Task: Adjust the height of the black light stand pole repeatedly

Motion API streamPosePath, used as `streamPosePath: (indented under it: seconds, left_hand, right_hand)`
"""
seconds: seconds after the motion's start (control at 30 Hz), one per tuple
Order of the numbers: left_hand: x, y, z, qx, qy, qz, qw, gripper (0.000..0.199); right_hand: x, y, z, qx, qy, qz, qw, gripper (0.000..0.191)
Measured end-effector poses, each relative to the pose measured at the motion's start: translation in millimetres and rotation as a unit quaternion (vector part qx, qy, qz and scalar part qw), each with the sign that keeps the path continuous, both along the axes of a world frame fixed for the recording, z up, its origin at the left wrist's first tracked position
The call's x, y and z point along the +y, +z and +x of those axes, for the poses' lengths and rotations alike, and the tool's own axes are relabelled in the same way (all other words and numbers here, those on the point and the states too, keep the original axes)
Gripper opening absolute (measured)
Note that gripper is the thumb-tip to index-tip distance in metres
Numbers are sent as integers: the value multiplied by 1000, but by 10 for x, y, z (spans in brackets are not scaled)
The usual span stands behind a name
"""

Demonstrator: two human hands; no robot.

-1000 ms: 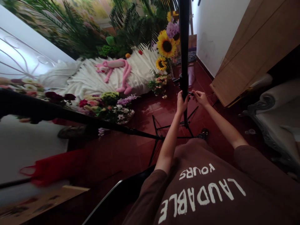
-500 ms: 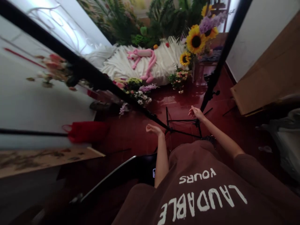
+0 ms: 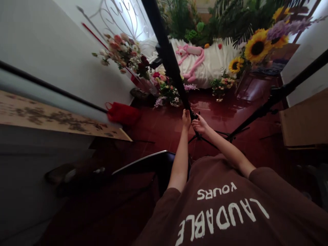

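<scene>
A black tripod stand rises from the floor in front of me, its pole leaning left toward the top of the view. On the left side of its lower pole, my left hand is closed around it. My right hand is beside it on the right, fingers curled against the pole near a small knob or clamp. The fingers partly hide that fitting. Spread legs of the stand show below the hands.
A second black stand slants to the right. Ahead, a pink plush toy lies on white cloth among flowers. A red bag, a painted scroll panel and a dark screen-like panel are at left. Cardboard leans at right.
My hands were apart and off the stand; they have come together on its lower pole. The pole stands more upright in view, and the camera has turned left.
</scene>
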State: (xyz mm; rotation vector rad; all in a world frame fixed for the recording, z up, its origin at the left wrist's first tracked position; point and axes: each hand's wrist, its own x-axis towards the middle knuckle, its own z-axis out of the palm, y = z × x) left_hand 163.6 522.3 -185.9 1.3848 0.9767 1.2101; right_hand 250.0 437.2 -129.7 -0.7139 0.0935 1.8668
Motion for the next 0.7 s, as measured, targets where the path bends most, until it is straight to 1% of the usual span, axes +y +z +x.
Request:
streamPosePath:
  seconds: [0.07, 0.13, 0.2, 0.23, 0.27, 0.3, 0.33, 0.4, 0.43, 0.47, 0.5, 0.53, 0.57, 0.63, 0.7]
  left_hand:
    - [3, -12, 9, -1, 7, -6, 1000, 67]
    - [-9, -10, 9, 2, 9, -5, 1000, 65]
    - [-31, -5, 3, 7, 16, -1, 1000, 64]
    - [-42, -5, -1, 8, 21, -1, 1000, 64]
    - [-51, -8, -3, 8, 24, 0, 1000, 64]
    - [-58, -14, -4, 6, 25, 1, 1000, 63]
    - [-60, -23, -3, 4, 23, 2, 1000, 63]
    - [-56, -46, 5, -4, 19, 4, 1000, 62]
    - [-52, -57, 12, -9, 21, 5, 1000, 61]
    - [-47, -66, 19, -14, 25, 4, 1000, 60]
    - [-43, -71, 24, -20, 29, 1, 999, 59]
    - [-42, -73, 29, -25, 31, -5, 999, 59]
    - [-43, -71, 31, -30, 29, -11, 999, 58]
    - [-53, -57, 32, -35, 23, -24, 999, 57]
    - [-70, -36, 28, -34, 21, -34, 999, 57]
  right_hand:
    - [63, -11, -28, 38, -44, 24, 998, 49]
    - [113, -37, -63, 3, -84, 32, 996, 48]
    - [143, -78, -94, -97, -90, 33, 991, 47]
    - [148, -102, -93, -168, -83, 40, 981, 47]
    - [144, -124, -75, -253, -76, 55, 963, 48]
    - [133, -139, -36, -347, -67, 77, 932, 48]
    - [117, -141, 27, -444, -53, 106, 888, 48]
    - [86, -75, 201, -617, 1, 164, 770, 44]
    - [80, 10, 297, -676, 33, 191, 711, 39]
    - [85, 139, 383, -715, 58, 220, 661, 34]
    - [103, 316, 451, -738, 67, 252, 623, 29]
    - [134, 540, 492, -748, 48, 289, 596, 27]
    - [177, 804, 501, -753, 8, 325, 572, 29]
    - [294, 1398, 426, -758, -82, 384, 520, 45]
    - [437, 1958, 261, -762, -143, 430, 463, 68]
